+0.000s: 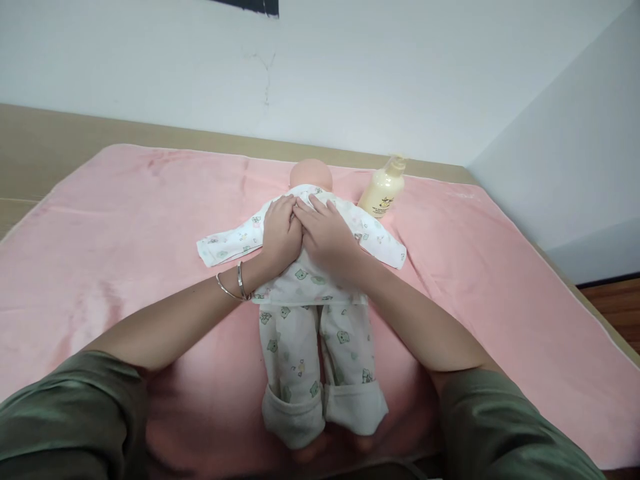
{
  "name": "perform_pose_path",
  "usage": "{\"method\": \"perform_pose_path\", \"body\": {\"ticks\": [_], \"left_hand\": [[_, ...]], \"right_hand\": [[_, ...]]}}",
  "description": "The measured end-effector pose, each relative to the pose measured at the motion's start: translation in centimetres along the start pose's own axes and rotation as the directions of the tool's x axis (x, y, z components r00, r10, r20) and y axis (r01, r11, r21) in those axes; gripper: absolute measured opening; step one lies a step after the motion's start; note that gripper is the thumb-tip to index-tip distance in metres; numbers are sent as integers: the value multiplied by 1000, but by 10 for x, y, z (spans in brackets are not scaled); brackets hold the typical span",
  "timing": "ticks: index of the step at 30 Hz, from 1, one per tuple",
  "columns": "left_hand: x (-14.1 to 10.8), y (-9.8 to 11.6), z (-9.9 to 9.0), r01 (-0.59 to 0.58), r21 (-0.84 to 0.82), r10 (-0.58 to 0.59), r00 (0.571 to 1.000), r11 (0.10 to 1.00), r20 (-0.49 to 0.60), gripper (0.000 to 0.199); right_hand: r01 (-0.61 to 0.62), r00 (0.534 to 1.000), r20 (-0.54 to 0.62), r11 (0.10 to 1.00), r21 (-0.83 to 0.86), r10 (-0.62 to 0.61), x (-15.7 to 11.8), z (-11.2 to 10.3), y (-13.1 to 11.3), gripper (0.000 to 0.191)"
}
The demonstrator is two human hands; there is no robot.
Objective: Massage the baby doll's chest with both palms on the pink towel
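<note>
A baby doll (311, 175) in a white printed top (300, 283) and matching trousers (290, 353) with turned-up cuffs lies on a pink blanket (165, 220), its head away from me. Flat on the upper part of the top rests my left hand (281, 230), fingers stretched out, two silvery bangles at the wrist. My right hand (327, 230) lies beside it on the same cloth, palm down with fingers spread, and the two hands touch at the middle. Neither holds anything. The doll's face is not visible.
Right of the doll's head stands a pale yellow pump bottle (383, 190) on the blanket. A wooden edge (200, 137) runs along the back, against a white wall (350, 73). Another wall (575, 140) rises at the right, above a brown wooden floor (613, 310).
</note>
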State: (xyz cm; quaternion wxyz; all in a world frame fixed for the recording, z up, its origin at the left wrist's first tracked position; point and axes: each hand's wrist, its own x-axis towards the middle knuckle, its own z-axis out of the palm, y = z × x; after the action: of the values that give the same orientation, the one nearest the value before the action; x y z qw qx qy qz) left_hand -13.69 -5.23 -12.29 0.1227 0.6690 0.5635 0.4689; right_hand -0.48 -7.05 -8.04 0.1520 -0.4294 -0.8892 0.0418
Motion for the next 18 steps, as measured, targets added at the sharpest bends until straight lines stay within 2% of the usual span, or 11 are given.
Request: {"method": "perform_pose_path", "body": {"ticks": [4,7,10,13,15,18], "left_hand": [[-4,1,1,8,50,-7,1000,999,-24,45],[-10,5,-1,-71,91,69,997,993,20,51],[-11,8,-3,-144,104,139,989,984,57,55],[-2,9,-6,-60,112,54,997,992,54,55],[8,8,-9,-11,134,0,996,991,85,45],[16,11,-14,-42,209,9,988,977,156,33]], "right_hand": [[-119,992,-30,982,144,124,16,-1,36,56],[-228,971,-33,958,172,237,21,-4,50,63],[-282,957,-41,953,106,288,18,-8,43,61],[-288,955,-90,956,-56,283,7,-7,21,53],[-254,963,-135,955,-151,235,-2,-3,6,50],[-201,971,-160,966,-160,176,-7,2,-1,49]]}}
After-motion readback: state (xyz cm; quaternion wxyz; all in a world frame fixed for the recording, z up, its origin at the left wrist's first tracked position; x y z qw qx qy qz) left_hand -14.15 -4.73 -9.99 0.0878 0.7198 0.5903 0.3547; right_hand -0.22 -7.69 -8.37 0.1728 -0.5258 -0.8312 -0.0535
